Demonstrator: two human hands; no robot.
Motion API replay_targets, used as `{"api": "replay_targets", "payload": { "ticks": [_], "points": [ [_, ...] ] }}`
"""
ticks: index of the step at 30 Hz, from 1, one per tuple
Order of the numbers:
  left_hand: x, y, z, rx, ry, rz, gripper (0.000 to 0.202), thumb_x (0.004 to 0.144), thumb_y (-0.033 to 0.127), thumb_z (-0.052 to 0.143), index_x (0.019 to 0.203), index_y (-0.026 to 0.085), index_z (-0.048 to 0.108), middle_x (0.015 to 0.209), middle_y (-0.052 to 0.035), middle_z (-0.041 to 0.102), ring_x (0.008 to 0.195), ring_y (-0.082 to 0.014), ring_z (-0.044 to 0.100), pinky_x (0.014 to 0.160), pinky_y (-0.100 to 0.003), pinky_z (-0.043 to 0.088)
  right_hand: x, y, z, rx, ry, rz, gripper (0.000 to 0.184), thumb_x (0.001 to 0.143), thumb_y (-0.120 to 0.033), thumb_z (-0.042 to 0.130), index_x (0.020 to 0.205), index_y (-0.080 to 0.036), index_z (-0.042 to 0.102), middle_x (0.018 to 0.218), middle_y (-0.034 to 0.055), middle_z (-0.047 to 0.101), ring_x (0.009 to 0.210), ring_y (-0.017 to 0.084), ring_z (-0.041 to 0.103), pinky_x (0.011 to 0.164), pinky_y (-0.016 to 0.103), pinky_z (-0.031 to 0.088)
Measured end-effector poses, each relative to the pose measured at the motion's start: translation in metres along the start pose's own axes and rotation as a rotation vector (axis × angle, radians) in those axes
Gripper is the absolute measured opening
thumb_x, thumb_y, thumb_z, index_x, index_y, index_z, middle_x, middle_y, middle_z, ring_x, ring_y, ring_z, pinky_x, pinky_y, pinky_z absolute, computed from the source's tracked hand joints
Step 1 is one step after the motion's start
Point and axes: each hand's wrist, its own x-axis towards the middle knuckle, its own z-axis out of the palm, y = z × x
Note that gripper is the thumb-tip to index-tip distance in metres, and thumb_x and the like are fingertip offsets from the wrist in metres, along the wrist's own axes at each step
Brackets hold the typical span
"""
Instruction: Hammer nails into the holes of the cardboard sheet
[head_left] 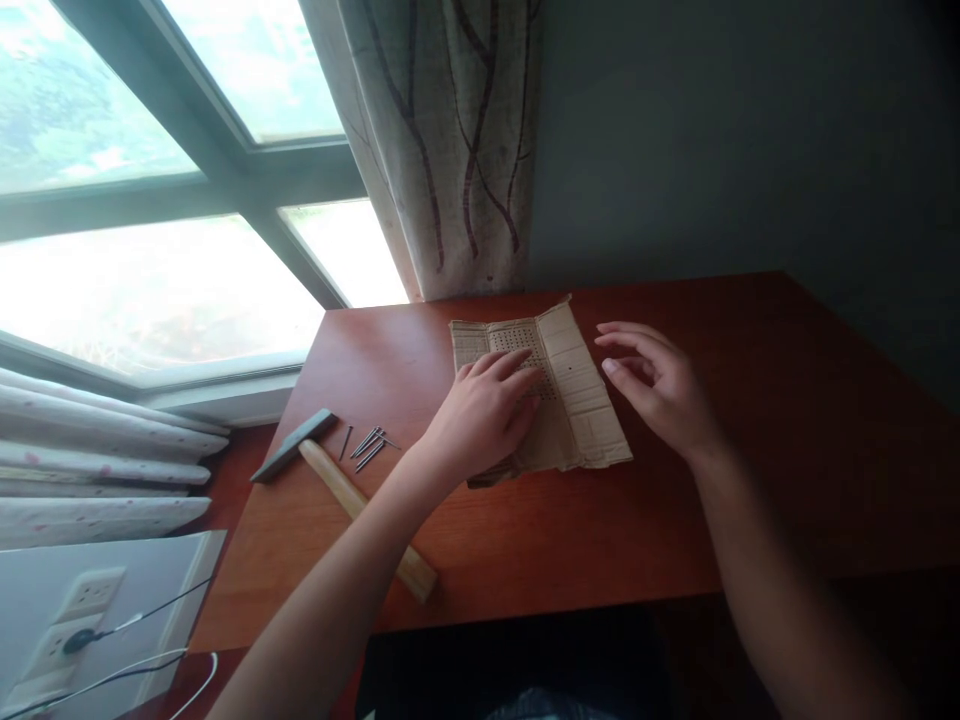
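A creased piece of brown cardboard point(585, 385) lies unfolded on the wooden table, with rows of small dark holes or dots across its middle panel. Over that panel rests my left hand point(487, 410), fingers stretched out and spread, covering part of the marks. Just right of the cardboard, my right hand point(652, 385) hovers with thumb and fingers apart and nothing between them. To the left lie several loose nails point(369, 445). Beside them is a hammer point(330, 470) with a dark metal head and a pale wooden handle, partly passing behind my left forearm.
The reddish-brown table point(570, 540) stands against a dark wall and a window point(150, 270). A patterned curtain point(457, 130) hangs behind it. At lower left, a wall socket point(82, 610) holds a plug with cables running near the table's corner.
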Motion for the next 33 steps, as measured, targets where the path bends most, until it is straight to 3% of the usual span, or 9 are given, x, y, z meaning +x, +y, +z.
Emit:
{"api": "replay_targets", "payload": {
  "ticks": [2,5,7,11,15,23,29,33],
  "points": [
    [-0.009,-0.010,-0.004,-0.031,0.129,-0.071,0.035,0.097,0.027,0.050,0.130,0.024,0.060,0.144,-0.0117,0.054,0.130,-0.0302,0.051,0.107,-0.052,0.044,0.002,-0.006,-0.001,-0.058,-0.010,-0.039,0.022,0.090,-0.032,0.063,0.109,-0.026,0.070,0.132,0.0090,0.063,0.119,0.027,0.062,0.086,0.042,0.060],
    [-0.027,-0.028,-0.007,-0.070,0.316,-0.290,0.037,0.095,0.033,0.054,0.131,0.022,0.057,0.133,-0.0134,0.058,0.120,-0.0274,0.057,0.101,-0.048,0.049,0.001,-0.003,0.002,-0.134,-0.012,0.012,0.027,0.090,-0.034,0.062,0.115,-0.025,0.068,0.120,0.0093,0.067,0.100,0.024,0.068,0.079,0.040,0.061],
    [-0.040,-0.038,-0.005,-0.172,0.349,-0.437,0.042,0.094,0.040,0.056,0.132,0.022,0.055,0.126,-0.0126,0.059,0.104,-0.0231,0.064,0.087,-0.041,0.055,-0.001,0.004,0.005,-0.158,-0.030,0.092,0.031,0.090,-0.037,0.063,0.118,-0.024,0.066,0.110,0.0091,0.070,0.087,0.022,0.069,0.072,0.038,0.060],
    [-0.058,-0.044,0.003,-0.452,0.275,-0.601,0.052,0.091,0.050,0.059,0.133,0.021,0.052,0.101,-0.0063,0.066,0.079,-0.0171,0.065,0.071,-0.032,0.054,-0.008,0.014,0.009,-0.177,-0.053,0.157,0.037,0.090,-0.041,0.062,0.122,-0.023,0.063,0.090,0.0065,0.071,0.079,0.021,0.068,0.067,0.036,0.055],
    [-0.063,-0.038,0.011,-0.764,0.204,-0.612,0.054,0.091,0.048,0.060,0.135,0.018,0.048,0.076,0.0013,0.063,0.067,-0.0148,0.060,0.065,-0.028,0.050,-0.013,0.015,0.010,-0.128,-0.081,0.183,0.036,0.092,-0.041,0.059,0.123,-0.022,0.062,0.075,0.0016,0.067,0.068,0.018,0.063,0.066,0.035,0.051],
    [-0.057,-0.025,0.015,-0.997,0.277,-0.604,0.056,0.085,0.038,0.066,0.134,0.018,0.048,0.071,0.0044,0.056,0.064,-0.0116,0.052,0.061,-0.023,0.041,-0.016,0.013,0.016,0.068,-0.044,0.246,0.033,0.090,-0.037,0.060,0.120,-0.023,0.062,0.074,-0.0007,0.062,0.066,0.016,0.057,0.063,0.032,0.046],
    [-0.055,-0.027,0.016,-0.982,0.291,-0.561,0.051,0.086,0.038,0.066,0.131,0.018,0.051,0.071,0.0042,0.054,0.065,-0.0112,0.053,0.061,-0.023,0.042,-0.016,0.010,0.019,0.051,-0.016,0.224,0.029,0.090,-0.036,0.060,0.115,-0.023,0.064,0.073,-0.0005,0.062,0.066,0.016,0.058,0.062,0.031,0.048],
    [-0.060,-0.031,0.016,-0.785,0.293,-0.540,0.044,0.089,0.038,0.062,0.129,0.020,0.055,0.089,-0.0024,0.064,0.074,-0.0135,0.060,0.065,-0.025,0.049,-0.017,0.012,0.015,-0.073,-0.007,0.168,0.029,0.090,-0.035,0.060,0.116,-0.023,0.065,0.086,0.0038,0.068,0.075,0.019,0.065,0.066,0.034,0.054]
  ]
}}
